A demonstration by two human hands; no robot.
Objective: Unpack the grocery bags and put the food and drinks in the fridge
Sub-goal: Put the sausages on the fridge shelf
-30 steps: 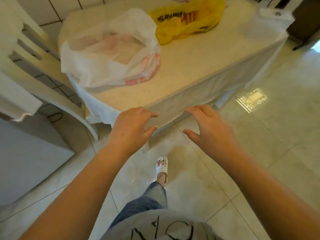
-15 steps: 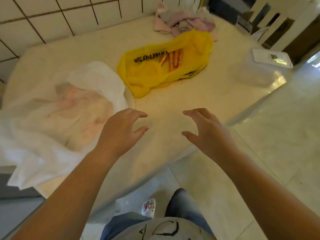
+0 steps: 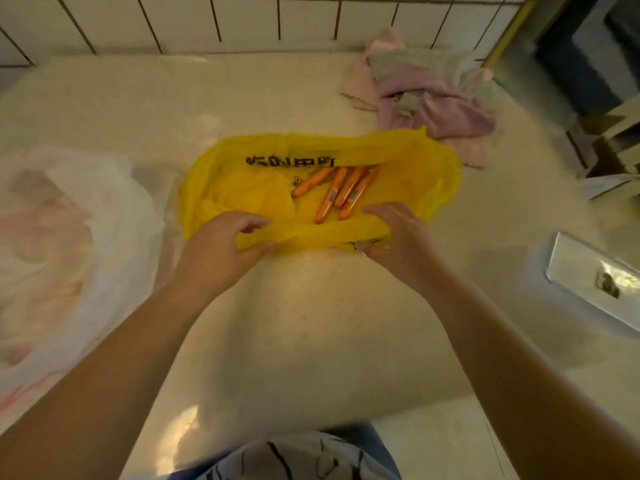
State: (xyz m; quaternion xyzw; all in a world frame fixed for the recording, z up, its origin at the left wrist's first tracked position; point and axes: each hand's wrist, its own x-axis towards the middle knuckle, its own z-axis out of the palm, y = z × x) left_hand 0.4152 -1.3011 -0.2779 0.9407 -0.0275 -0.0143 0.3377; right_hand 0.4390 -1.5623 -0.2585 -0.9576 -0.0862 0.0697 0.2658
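Observation:
A yellow plastic bag [image 3: 242, 181] with black print lies open in the middle of the cream table [image 3: 304, 323]. Inside it lie several orange wrapped sausages [image 3: 337, 192]. My left hand [image 3: 221, 251] pinches the bag's near rim at its left end. My right hand [image 3: 398, 240] grips the same rim at its right end, just in front of the sausages. A white plastic bag [image 3: 69, 244] with pinkish contents sits at the table's left edge.
A crumpled pink and grey cloth [image 3: 426, 95] lies at the back right of the table. A clear lidded container [image 3: 595, 278] stands at the right edge. A white tiled wall [image 3: 242, 19] runs along the back. Dark furniture [image 3: 595, 53] stands at the far right.
I have stepped up to the table. Both hands moved forward from above the table's near part to the yellow bag and took hold of its near rim.

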